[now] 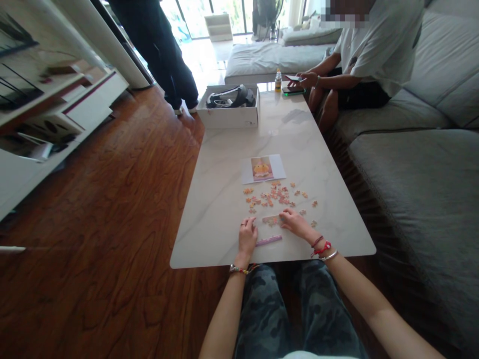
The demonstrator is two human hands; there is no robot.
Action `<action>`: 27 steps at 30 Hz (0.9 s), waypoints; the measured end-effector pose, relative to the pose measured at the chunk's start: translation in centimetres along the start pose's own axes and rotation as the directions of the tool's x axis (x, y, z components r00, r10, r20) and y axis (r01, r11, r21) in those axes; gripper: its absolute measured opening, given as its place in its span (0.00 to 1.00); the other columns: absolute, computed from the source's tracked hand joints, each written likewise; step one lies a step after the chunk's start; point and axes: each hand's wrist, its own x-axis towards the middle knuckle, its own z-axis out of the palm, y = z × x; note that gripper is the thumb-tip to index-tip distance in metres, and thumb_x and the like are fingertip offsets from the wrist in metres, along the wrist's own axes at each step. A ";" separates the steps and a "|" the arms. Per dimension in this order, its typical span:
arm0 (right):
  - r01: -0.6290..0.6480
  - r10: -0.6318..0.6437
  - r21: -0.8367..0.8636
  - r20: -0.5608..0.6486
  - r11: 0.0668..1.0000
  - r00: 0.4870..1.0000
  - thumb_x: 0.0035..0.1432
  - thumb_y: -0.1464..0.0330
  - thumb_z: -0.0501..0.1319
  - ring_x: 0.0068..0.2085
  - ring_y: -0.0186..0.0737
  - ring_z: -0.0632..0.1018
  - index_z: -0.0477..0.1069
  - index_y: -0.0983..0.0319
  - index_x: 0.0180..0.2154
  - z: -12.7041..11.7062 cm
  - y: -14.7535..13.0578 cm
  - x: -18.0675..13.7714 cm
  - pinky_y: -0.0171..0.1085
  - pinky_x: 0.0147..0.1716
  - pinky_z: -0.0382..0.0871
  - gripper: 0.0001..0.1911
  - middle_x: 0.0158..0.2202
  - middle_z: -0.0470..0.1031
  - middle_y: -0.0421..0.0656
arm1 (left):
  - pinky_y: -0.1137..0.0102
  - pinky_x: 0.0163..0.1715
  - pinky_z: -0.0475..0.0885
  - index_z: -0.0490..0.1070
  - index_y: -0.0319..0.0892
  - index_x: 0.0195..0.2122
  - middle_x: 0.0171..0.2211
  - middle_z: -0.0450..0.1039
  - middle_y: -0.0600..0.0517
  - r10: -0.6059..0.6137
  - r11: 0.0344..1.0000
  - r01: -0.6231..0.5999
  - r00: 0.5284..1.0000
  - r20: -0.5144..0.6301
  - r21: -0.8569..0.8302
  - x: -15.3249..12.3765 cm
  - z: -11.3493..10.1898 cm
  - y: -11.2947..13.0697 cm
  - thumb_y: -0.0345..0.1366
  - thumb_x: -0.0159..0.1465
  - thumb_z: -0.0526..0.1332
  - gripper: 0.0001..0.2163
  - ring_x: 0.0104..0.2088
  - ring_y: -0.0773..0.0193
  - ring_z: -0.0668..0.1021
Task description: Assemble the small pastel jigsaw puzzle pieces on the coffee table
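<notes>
Wood floor on the left, sofa along the right, bright windows at the far end. Pale surface between, running lengthwise away from the person. White box at its far left corner; bottle beyond, to the right. Seated person on the sofa, phone in hand; another person standing past the left edge, dark trousers.

Near end: loose puzzle pieces scattered past both hands, most in one patch short of a printed picture.

Key relation: pale strip lies crosswise between the hands, long axis left to right, right end slightly farther off. Right hand is nearer, fingers bent down at that right end; whether pinched on it or only touching, cannot tell. A few pieces just on the strip's near side.

Left hand apart from the strip, to its left; fingers half curled, thumb near the forefinger. Anything small between them: cannot tell.

Purple strip closer to the person, roughly parallel to the pale one, left end just beside the left hand.
</notes>
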 end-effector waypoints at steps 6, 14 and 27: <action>-0.020 0.022 0.059 -0.042 0.998 0.999 0.46 0.73 0.61 0.44 0.40 0.69 0.63 0.61 0.45 -0.3 1.0 -0.5 0.40 0.43 0.66 0.21 0.44 0.64 0.46 | 0.65 0.45 0.68 0.65 0.43 0.44 0.40 0.66 0.49 0.028 0.999 -0.029 0.999 0.023 0.023 -0.1 0.1 0.6 0.24 0.54 0.53 0.16 0.43 0.63 0.70; -0.037 0.045 0.092 -0.084 0.995 0.995 0.45 0.75 0.61 0.46 0.42 0.69 0.63 0.62 0.46 -0.1 1.3 -0.8 0.42 0.46 0.64 0.23 0.46 0.63 0.48 | 0.66 0.45 0.67 0.65 0.42 0.45 0.41 0.66 0.48 0.014 0.996 -0.020 0.998 0.063 0.085 -0.1 0.2 1.0 0.25 0.56 0.52 0.16 0.42 0.63 0.71; -0.005 0.013 0.098 -0.081 0.995 0.997 0.46 0.74 0.61 0.45 0.41 0.71 0.64 0.61 0.45 -0.2 1.1 -0.5 0.41 0.45 0.65 0.22 0.44 0.66 0.47 | 0.67 0.45 0.68 0.65 0.43 0.45 0.41 0.66 0.48 0.024 0.995 -0.030 0.998 0.064 0.099 -0.1 0.1 1.2 0.25 0.56 0.52 0.16 0.41 0.63 0.71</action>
